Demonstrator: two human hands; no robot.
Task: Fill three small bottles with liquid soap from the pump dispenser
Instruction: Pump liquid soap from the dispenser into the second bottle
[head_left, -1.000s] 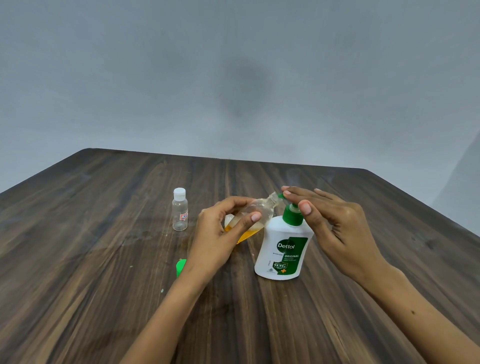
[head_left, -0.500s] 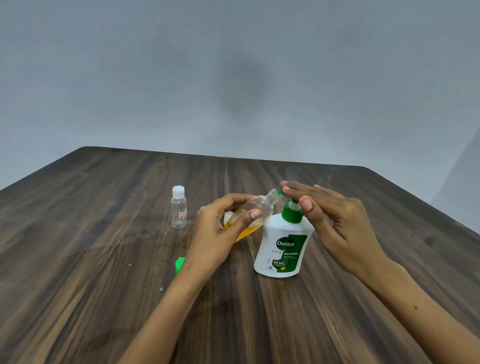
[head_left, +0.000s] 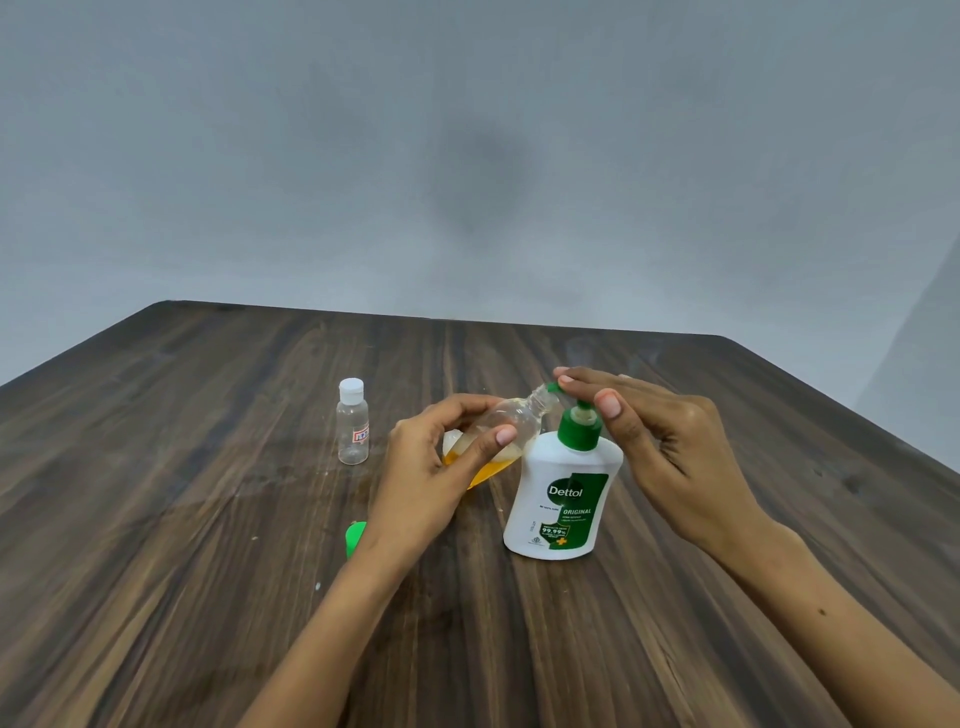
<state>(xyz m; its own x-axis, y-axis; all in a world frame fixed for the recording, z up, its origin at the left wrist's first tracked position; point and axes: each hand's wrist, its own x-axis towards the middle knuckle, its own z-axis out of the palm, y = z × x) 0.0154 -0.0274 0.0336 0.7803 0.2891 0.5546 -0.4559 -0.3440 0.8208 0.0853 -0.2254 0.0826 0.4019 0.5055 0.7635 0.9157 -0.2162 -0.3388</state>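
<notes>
Dark wood-grain table (head_left: 675, 623) carries all items; grey wall behind.

Pump dispenser (head_left: 563, 493): white body, green collar and pump head, green label reading "Dettol ORIGINAL". Stands upright near the table's middle, just right of the left hand.

Left hand (head_left: 436, 467): closed around a small clear bottle (head_left: 511, 423), thumb on the near side and fingers curled over the far side. Bottle is tilted, its open neck up and to the right, meeting the green nozzle tip of the pump. Orange-yellow liquid soap (head_left: 485, 467) pools in the bottle's lower end, partly hidden behind the hand. Bottle is uncapped.

Right hand (head_left: 670, 447): fingers extended and lying flat over the pump head, fingertips reaching past the nozzle, thumb beside the pump's green collar. It rests on the pump rather than wrapping it; not closed on anything. Whether the head is pressed down cannot be told.

Second small bottle (head_left: 353, 423): clear, white flip cap on, small red-and-white sticker on its side. Upright on the table, well apart to the left of the left hand. Appears to hold no soap.

Green cap (head_left: 355, 538): lies on the table just beside the left wrist, partly hidden by the forearm.

A third small bottle cannot be made out.
</notes>
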